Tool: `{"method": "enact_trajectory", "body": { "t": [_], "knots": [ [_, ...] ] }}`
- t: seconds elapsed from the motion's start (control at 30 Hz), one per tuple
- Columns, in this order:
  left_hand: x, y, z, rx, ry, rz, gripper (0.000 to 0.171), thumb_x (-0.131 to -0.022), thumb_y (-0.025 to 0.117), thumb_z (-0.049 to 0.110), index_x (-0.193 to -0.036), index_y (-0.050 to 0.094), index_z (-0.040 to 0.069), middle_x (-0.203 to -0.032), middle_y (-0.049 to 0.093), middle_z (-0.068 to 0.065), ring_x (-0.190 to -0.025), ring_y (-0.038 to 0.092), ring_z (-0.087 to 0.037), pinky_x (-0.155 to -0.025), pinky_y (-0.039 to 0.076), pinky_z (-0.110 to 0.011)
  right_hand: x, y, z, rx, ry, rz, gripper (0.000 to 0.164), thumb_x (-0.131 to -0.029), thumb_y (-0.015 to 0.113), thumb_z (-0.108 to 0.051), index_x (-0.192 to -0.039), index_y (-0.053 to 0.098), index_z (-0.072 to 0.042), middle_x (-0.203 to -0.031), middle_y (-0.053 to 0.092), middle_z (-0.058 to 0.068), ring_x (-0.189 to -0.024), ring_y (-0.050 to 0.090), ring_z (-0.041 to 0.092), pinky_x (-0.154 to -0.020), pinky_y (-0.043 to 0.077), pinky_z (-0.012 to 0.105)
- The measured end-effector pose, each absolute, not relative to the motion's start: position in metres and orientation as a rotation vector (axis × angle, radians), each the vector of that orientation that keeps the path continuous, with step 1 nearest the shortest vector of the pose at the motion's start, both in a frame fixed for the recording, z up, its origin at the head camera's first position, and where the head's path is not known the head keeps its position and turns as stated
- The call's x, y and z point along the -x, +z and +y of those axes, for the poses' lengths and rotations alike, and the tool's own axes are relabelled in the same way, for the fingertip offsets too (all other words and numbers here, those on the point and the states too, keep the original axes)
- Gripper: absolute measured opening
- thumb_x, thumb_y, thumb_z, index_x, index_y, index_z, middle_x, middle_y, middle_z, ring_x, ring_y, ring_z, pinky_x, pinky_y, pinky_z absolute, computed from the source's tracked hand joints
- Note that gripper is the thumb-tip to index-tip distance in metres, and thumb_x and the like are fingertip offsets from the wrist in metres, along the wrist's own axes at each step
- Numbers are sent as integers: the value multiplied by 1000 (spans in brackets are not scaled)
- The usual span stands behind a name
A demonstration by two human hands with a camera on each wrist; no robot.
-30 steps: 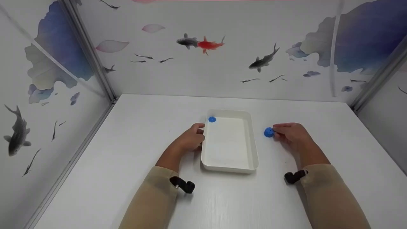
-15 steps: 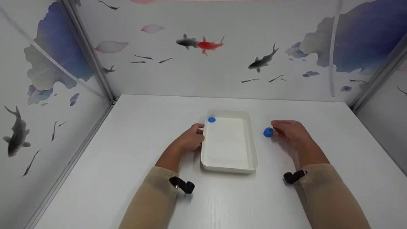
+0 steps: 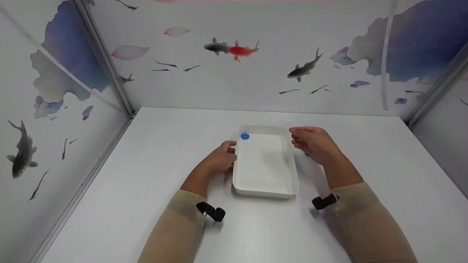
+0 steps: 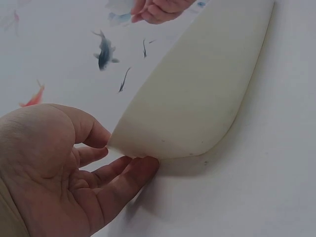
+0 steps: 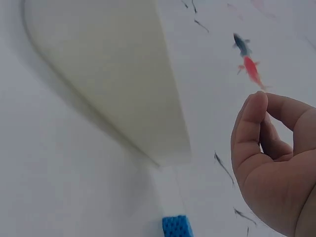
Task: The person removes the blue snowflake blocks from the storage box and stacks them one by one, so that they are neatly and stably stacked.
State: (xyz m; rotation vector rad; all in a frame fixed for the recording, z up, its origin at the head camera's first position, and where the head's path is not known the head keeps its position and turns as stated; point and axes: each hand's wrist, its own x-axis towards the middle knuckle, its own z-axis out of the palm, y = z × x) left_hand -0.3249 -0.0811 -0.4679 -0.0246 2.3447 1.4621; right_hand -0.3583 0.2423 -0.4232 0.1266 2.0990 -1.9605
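Observation:
A shallow white tray point(image 3: 265, 194) sits mid-table in the head view. My left hand point(image 3: 221, 157) holds its left side; in the left wrist view the thumb point(image 4: 94, 131) meets the tray's upper edge while fingers touch its lower edge. A small scalloped blue piece point(image 3: 245, 136) lies in the tray's far left corner. Beside the right rim is my right hand point(image 3: 315, 144), thumb and fingertips pressed together with nothing visible between them in the right wrist view. A round blue piece point(image 3: 307, 154), mostly hidden behind that hand, lies on the table; the right wrist view shows its pitted surface point(image 5: 177, 226).
The white table point(image 3: 164, 138) is bounded by a back wall point(image 3: 234, 87) and side walls printed with fish and leaves. Metal posts point(image 3: 104, 62) stand at the corners. Black wrist mounts point(image 3: 211, 212) stick out from both sleeves.
My right hand has left the round blue piece, moving left and away from me to the tray's far right corner. The blue piece stays on the table. My left hand keeps holding the tray.

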Motion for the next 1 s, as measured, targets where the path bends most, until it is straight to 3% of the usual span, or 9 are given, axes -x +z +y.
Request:
{"method": "enact_trajectory", "body": {
  "t": [0.83, 1.0],
  "knots": [
    [323, -466, -81, 3, 1497, 2298, 63, -107, 50, 19, -167, 31, 21, -159, 50, -9, -130, 63, -28, -108, 57, -46, 394, -414, 149, 17, -1992, 1988, 33, -100, 77, -29, -125, 76, -8, -109, 71, 7, -95, 68, 18, -89, 62, 24],
    [323, -464, -80, 38, 1467, 2317, 63, -107, 51, 19, -167, 31, 23, -161, 49, -8, -132, 62, -27, -112, 55, -47, 406, -420, 141, 6, -1989, 1988, 32, -100, 77, -29, -124, 76, -7, -122, 69, 15, -96, 69, 18, -89, 62, 25]
  ]
}}
